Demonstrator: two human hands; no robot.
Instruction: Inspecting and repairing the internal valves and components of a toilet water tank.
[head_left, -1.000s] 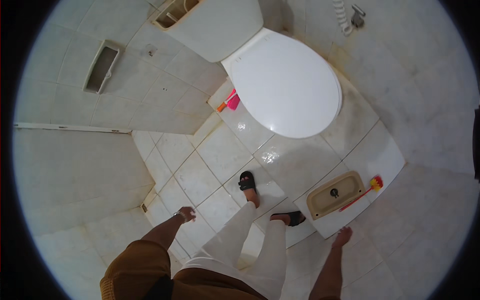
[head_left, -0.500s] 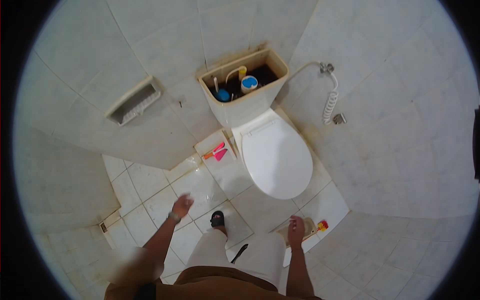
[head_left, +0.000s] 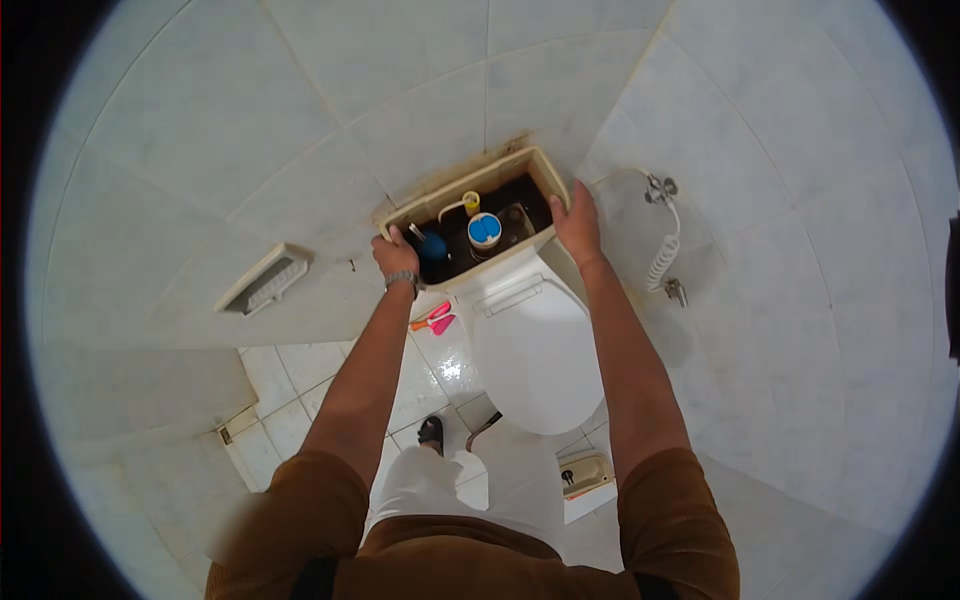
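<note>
My left hand (head_left: 395, 256), with a metal watch at the wrist, grips the left end of an open toilet cistern (head_left: 500, 258). My right hand (head_left: 577, 225) grips its right end, fingers over the rim. Inside the dark, stained interior are a white cylinder with a blue top (head_left: 485, 229), a blue rounded part (head_left: 432, 246) at the left and a yellow-capped tube (head_left: 471, 203). Below the cistern, the white toilet lid (head_left: 535, 360) lies closed over the bowl.
A soap shelf (head_left: 262, 280) is on the left wall. A coiled hose (head_left: 662, 262) hangs at the right. Pink and orange tools (head_left: 437, 318) lie beside the toilet. A beige rectangular fitting (head_left: 586, 472) is low at the right. My sandalled foot (head_left: 431, 432) is on the tiles.
Both my hands have risen from beside my legs to the two ends of the cistern and taken hold of it. The view has moved up to show the open cistern.
</note>
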